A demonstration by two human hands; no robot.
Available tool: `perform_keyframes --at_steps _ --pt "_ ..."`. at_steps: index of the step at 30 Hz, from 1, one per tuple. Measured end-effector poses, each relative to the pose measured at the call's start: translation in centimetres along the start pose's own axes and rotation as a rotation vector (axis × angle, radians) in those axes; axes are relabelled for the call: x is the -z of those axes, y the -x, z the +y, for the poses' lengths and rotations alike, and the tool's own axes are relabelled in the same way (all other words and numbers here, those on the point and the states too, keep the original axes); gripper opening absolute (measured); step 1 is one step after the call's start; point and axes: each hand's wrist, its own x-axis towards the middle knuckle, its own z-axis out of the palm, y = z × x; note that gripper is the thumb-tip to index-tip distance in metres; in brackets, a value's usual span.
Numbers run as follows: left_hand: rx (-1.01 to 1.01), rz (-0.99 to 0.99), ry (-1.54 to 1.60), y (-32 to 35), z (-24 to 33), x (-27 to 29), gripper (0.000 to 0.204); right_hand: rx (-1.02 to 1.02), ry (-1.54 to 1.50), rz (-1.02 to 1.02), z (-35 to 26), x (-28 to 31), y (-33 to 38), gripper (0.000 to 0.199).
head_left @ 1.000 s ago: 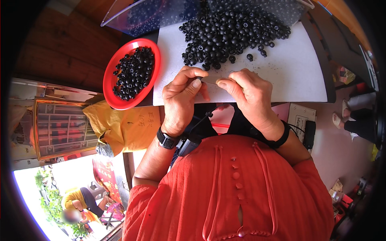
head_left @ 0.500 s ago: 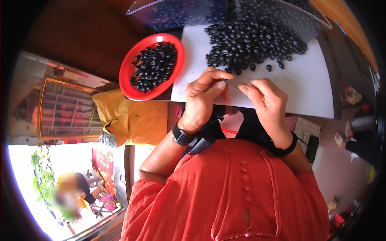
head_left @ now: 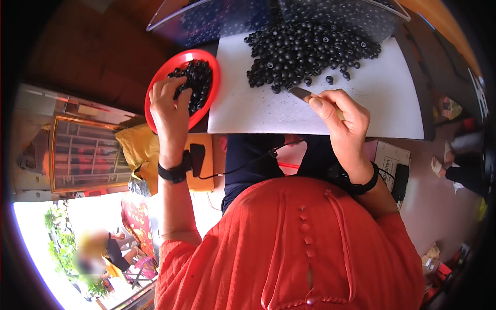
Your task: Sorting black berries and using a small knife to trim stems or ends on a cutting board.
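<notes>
My left hand (head_left: 170, 111) reaches over the red plate (head_left: 215, 82), its thumb and fingers apart. Small round black beads (head_left: 199, 77) fill the middle of the plate, just under the fingertips; nothing shows between them. In my right hand (head_left: 345, 116) is a small knife (head_left: 300, 94), its short, flat metal blade pointing left. The blade's tip lies close to the near edge of a large heap of black beads (head_left: 310, 51) on a white board (head_left: 258, 113). Several loose beads sit apart at the heap's right front.
A clear plastic bin (head_left: 227, 23) with more black beads stands behind the heap. Below the plate hangs a yellow bag (head_left: 139, 150). At the lower left another person (head_left: 116, 248) sits near a bright doorway. A white box (head_left: 390, 160) stands on the floor at right.
My left hand has moved away from my right hand, left to the red plate, and its fingers have spread. The knife blade is now plainly visible in my right hand.
</notes>
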Motion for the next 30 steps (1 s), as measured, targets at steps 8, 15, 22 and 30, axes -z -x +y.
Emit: perform_keyframes --at_steps 8,15,22,30 --pt "-0.047 -0.191 0.287 2.4 6.8 -5.8 0.013 -0.078 0.076 0.091 0.4 4.7 -0.8 0.016" --pt "-0.228 -0.259 0.033 1.9 8.8 -9.4 0.018 0.002 0.167 0.102 2.2 5.0 -0.1 0.017" --pt "-0.282 -0.235 -0.04 2.2 9.5 -8.8 0.015 0.161 0.297 0.127 3.3 4.3 -0.2 0.019" --pt "-0.183 -0.342 0.11 3.4 8.4 -7.5 0.013 0.21 0.38 0.099 3.3 4.3 -0.2 0.019"
